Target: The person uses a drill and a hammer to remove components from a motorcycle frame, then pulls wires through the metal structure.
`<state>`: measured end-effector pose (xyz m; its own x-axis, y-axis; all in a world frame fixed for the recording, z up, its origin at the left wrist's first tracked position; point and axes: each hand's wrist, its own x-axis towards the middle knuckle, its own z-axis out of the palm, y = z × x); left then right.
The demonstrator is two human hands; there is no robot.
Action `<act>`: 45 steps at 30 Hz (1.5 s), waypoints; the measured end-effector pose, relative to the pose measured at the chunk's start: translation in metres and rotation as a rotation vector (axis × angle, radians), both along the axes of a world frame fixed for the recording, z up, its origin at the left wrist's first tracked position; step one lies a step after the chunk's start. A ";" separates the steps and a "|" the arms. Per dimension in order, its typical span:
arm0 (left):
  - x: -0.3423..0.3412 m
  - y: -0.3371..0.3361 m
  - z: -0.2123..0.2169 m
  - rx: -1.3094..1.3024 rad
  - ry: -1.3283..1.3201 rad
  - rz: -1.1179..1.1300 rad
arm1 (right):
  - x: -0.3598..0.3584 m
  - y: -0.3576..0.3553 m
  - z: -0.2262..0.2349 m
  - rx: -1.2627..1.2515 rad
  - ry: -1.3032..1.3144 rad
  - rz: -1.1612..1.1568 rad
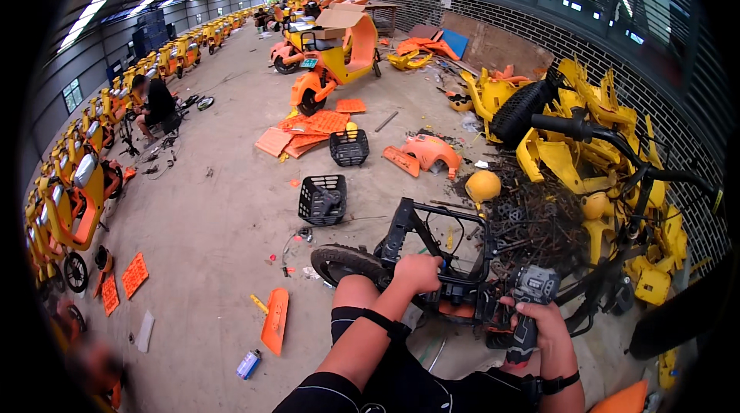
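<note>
In front of my knees stands a stripped scooter frame [395,237] of black metal, with a rear wheel [347,262] at its left end and handlebars [617,139] reaching up at the right. My right hand [549,324] is wrapped round the grip of a grey and black cordless power tool [533,290], held upright by the frame's right part; its tip is hidden. Over the middle of the frame, my left hand [418,273] is closed, fingers curled. A bit of blue shows at its fingertips, but what it holds is hidden.
Beyond the frame lie a heap of dark metal parts [532,213] and piled yellow body panels [563,159]. Black baskets [322,201], orange panels [275,320] and a blue can [248,364] lie on the floor. A scooter [339,66] stands ahead; a person [158,101] sits at left.
</note>
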<state>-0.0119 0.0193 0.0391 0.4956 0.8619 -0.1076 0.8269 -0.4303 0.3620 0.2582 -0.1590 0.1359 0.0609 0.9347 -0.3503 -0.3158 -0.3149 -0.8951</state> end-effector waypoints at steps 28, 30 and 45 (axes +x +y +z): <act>0.000 -0.004 -0.001 0.156 -0.098 0.029 | 0.023 0.117 0.021 -0.227 -0.635 0.212; -0.003 -0.006 -0.004 0.161 -0.096 0.028 | 0.017 0.116 0.027 -0.211 -0.633 0.223; -0.010 -0.004 0.002 0.173 -0.058 0.010 | 0.029 0.186 0.071 -0.432 -1.002 0.718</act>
<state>-0.0221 0.0158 0.0411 0.4882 0.8699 0.0708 0.8113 -0.4822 0.3307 0.2875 0.0273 0.2065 0.0065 0.6917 -0.7222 0.7825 -0.4532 -0.4270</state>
